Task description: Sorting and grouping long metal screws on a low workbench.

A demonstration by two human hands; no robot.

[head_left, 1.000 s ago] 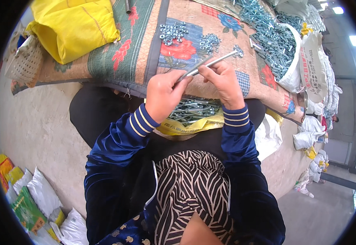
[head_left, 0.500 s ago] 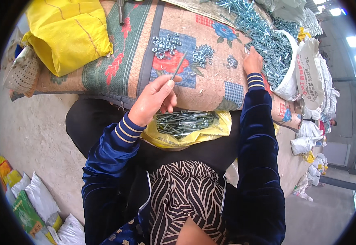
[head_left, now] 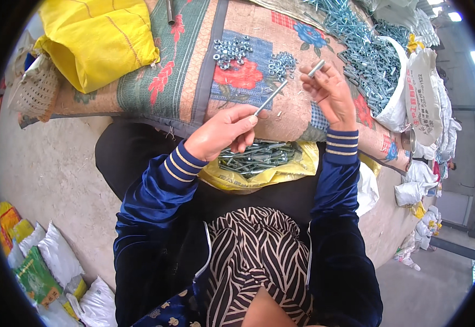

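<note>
My left hand (head_left: 222,129) pinches a long, thin metal bolt (head_left: 271,97) between thumb and fingers, its free end slanting up to the right. Facing it, my right hand (head_left: 334,97) is closed on a short silvery metal sleeve (head_left: 317,68), held just apart from the bolt's tip. Beyond the hands, on the patterned quilted cover (head_left: 297,101), lie a pile of nuts (head_left: 231,53) and a pile of small ring-shaped pieces (head_left: 282,65). Below my hands, a yellow bag (head_left: 237,182) across my lap holds many long bolts (head_left: 262,157).
At the right stands a white sack (head_left: 398,92) rolled open around a heap of metal sleeves (head_left: 372,76). A yellow woven bag (head_left: 98,43) sits at the far left, beside a perforated basket (head_left: 34,98). Filled sacks (head_left: 57,253) lie on the floor at lower left.
My right hand has come from the edge of the sleeve heap back toward the left hand, now with a sleeve showing in its fingers. The left hand's bolt has tilted lower to the right.
</note>
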